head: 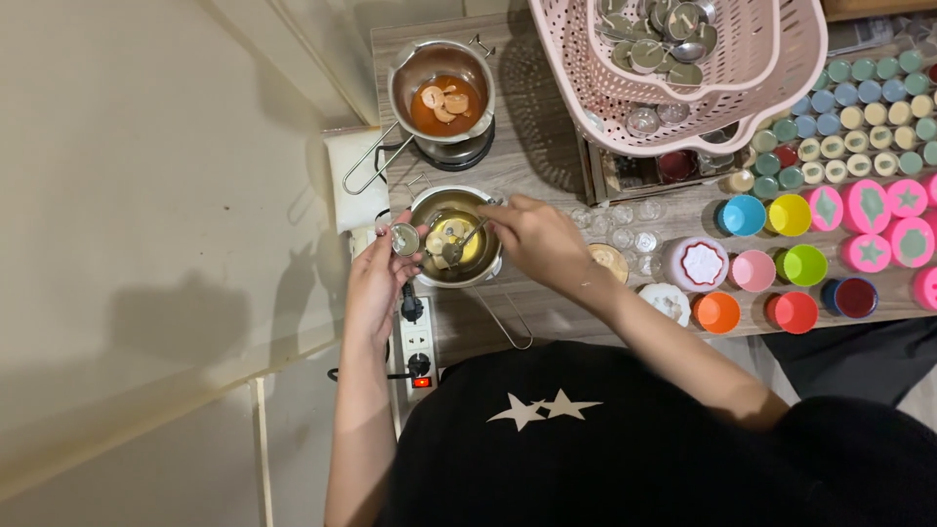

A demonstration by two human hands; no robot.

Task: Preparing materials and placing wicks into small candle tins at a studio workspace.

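The left hand was raised at the left rim of the round steel melting pot of yellow liquid, its forearm running up from the lower edge of the view; a small round metal tealight cup was pinched upright between its fingertips, just beside the pot. The right hand was reached across from the right with the wrist bent leftward, fingers closed on the handle of a metal spoon whose bowl was dipped into the yellow liquid. The pot was set on the wooden table, directly before the person.

Two pots were counted: behind the near one, a second steel pot of orange liquid was seen on a small burner, with about four pale discs afloat. One white power strip, its red switch lit, was noted below the near pot. Two stacked pink plastic baskets of used cups were recorded at upper right. Eight coloured round silicone moulds were counted to the right; the rows of small filled cups beyond could not be counted reliably.
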